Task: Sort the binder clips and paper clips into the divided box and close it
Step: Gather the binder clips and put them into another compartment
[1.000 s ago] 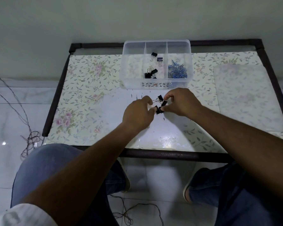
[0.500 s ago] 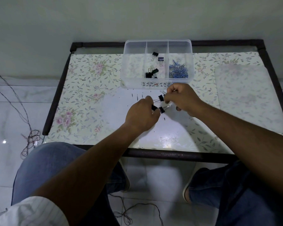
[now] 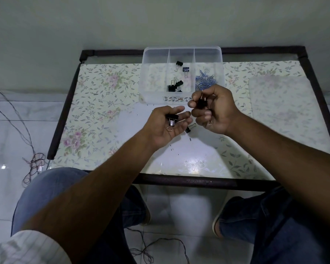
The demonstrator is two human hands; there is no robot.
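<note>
The clear divided box point(image 3: 182, 51) stands open at the table's far middle. Its centre compartment holds several black binder clips point(image 3: 174, 85); the right one holds a heap of blue paper clips point(image 3: 205, 80); the left one looks bare. My left hand point(image 3: 165, 126) is palm up just in front of the box, with black binder clips point(image 3: 172, 119) lying in it. My right hand point(image 3: 215, 111) is beside it, fingers closed on a black binder clip point(image 3: 202, 103). One more black binder clip point(image 3: 189, 129) lies on the table between the hands.
A translucent lid point(image 3: 282, 111) lies flat on the right side of the floral table point(image 3: 103, 103). The dark table frame point(image 3: 198, 181) runs along the near edge above my knees. Loose wires point(image 3: 32, 164) trail on the floor at left.
Both hands have lifted off the table with clips. My left hand has turned palm up and my right hand has risen toward the box.
</note>
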